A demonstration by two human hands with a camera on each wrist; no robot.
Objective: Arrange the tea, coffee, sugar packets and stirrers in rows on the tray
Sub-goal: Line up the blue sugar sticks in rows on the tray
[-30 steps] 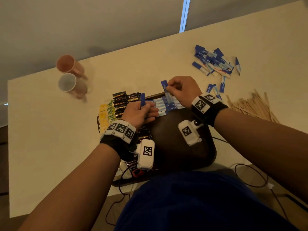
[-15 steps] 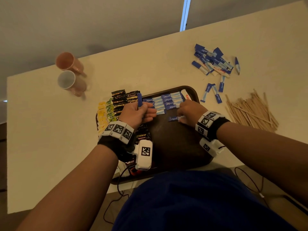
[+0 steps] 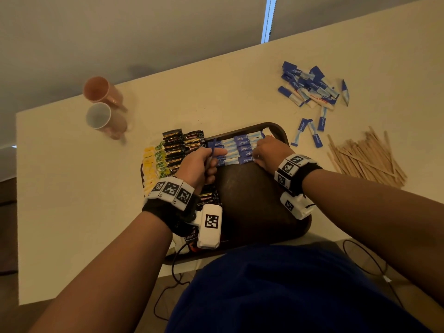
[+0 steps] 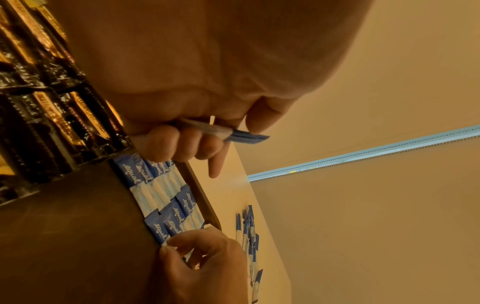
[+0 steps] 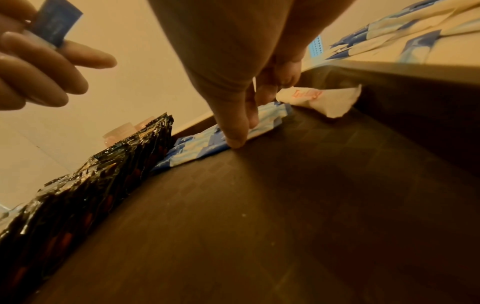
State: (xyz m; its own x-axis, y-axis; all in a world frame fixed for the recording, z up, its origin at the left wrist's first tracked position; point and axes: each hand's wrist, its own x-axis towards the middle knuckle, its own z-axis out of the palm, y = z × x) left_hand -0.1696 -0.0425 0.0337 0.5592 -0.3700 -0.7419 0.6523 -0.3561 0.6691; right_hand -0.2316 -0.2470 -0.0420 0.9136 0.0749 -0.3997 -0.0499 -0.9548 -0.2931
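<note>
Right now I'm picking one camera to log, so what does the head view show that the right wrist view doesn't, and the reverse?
Head only: two pink mugs and the pile of wooden stirrers on the table. Right wrist only: the right hand's fingertips pressing the blue-and-white sugar packets, and a crumpled white wrapper. Both: dark brown tray, glossy black coffee sachets.

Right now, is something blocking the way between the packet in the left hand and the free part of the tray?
Nothing visible blocks it. The left hand holds a blue packet just above the sugar rows, and the bare tray floor lies open beside them.
</note>
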